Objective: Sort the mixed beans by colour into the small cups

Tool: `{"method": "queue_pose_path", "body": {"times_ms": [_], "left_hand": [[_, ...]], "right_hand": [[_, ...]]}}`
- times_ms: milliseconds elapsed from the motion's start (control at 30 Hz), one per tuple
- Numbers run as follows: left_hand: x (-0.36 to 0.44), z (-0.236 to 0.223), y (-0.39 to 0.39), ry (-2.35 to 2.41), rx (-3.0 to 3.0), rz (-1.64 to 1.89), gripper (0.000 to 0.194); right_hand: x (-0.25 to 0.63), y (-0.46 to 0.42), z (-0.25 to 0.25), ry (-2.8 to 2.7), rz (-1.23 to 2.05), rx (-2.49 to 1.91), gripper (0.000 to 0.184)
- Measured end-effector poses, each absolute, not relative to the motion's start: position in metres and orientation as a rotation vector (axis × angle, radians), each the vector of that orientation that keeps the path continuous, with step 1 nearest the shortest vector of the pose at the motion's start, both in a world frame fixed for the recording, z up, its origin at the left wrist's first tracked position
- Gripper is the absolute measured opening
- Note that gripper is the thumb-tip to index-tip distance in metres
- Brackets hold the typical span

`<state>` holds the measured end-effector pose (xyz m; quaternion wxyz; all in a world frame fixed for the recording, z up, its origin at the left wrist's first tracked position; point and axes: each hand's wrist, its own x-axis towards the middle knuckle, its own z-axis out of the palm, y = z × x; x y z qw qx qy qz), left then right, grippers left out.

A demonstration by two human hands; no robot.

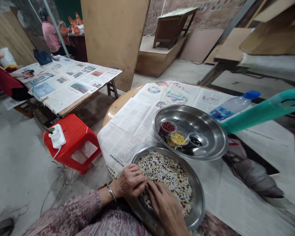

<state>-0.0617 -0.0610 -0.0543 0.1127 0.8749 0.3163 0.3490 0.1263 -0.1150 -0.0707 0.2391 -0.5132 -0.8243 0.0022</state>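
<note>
Left hand (131,179) and right hand (166,200) meet at the fingers, any grip hidden, over the steel basin (200,196), its mixed grains and beans (164,170) spreading beneath and beyond them, nearer the right.

The left forearm, in a patterned sleeve (76,207), reaches in from the lower left; its bare wrist (115,189) wears a silver-coloured bracelet (111,192). The left hand (132,180) is back-up, with bent knuckles and fingers curling down and to the right. The right hand (166,200) comes from the bottom edge, angled up and to the left, its back also up and its fingers extended close together with a slight bend. The two hands converge at the fingers, the fingertips partly hidden; whether they touch each other or pinch cannot be told. Little of the right forearm shows.
</note>
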Motion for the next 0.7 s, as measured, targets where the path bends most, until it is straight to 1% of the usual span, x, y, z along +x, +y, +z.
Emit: {"method": "queue_pose_path", "body": {"times_ms": [100, 233, 367, 500, 633, 700], "left_hand": [[-0.063, -0.053, -0.06, 0.922, 2.557, 1.034, 0.016], [-0.064, -0.05, -0.059, 0.909, 2.541, 1.027, 0.015], [-0.063, -0.048, -0.058, 0.891, 2.511, 1.029, 0.014], [-0.063, -0.048, -0.058, 0.855, 2.442, 1.078, 0.009], [-0.065, -0.05, -0.06, 0.863, 2.36, 1.191, 0.017], [-0.066, -0.052, -0.06, 0.872, 2.334, 1.195, 0.019]], "right_hand": [[0.122, -0.092, -0.063, -2.261, 0.012, -1.444, 0.028], [0.153, -0.067, -0.057, -2.189, -0.043, -1.635, 0.025], [0.178, -0.08, -0.056, -2.095, -0.053, -1.808, 0.027], [0.158, -0.112, -0.052, -2.093, 0.133, -1.72, 0.027], [0.129, -0.117, -0.05, -2.126, 0.356, -1.544, 0.023], [0.129, -0.104, -0.048, -2.072, 0.321, -1.55, 0.024]]}}
